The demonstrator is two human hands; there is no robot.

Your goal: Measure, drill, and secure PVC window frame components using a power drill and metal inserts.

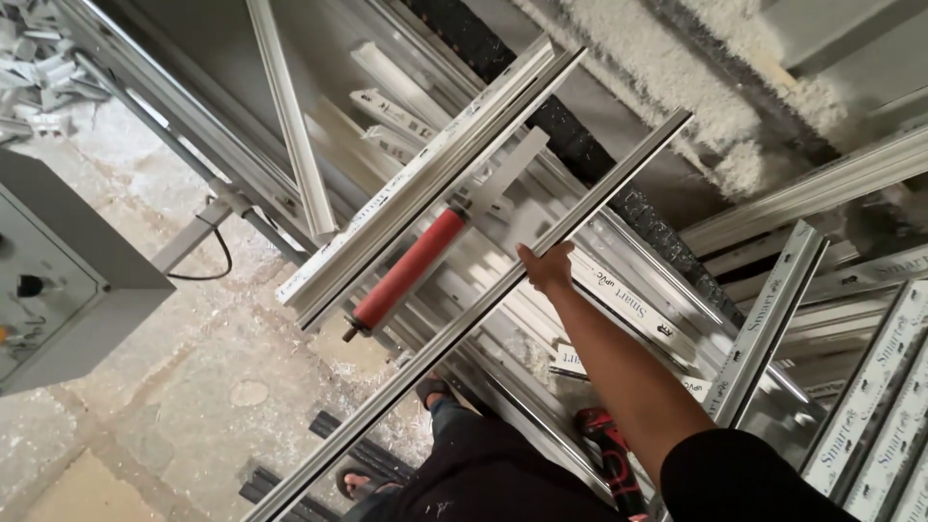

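Observation:
My right hand (pixel 547 267) reaches out from the lower right on a bare forearm with a black sleeve. It is closed around a long thin white profile strip (pixel 454 329), about halfway along it. The strip runs diagonally from the lower left to the upper right and hangs above the floor. Just beyond it a wider white profile (pixel 425 179) lies parallel across a red roller (pixel 411 266). My left hand is out of view.
A grey control box (pixel 58 280) with a black cable stands at the left. Several white profiles (pixel 870 387) are stacked at the right, and offcuts (pixel 39 68) lie at the top left. A red and black power tool (pixel 604 440) lies by my sandalled feet (pixel 435 391).

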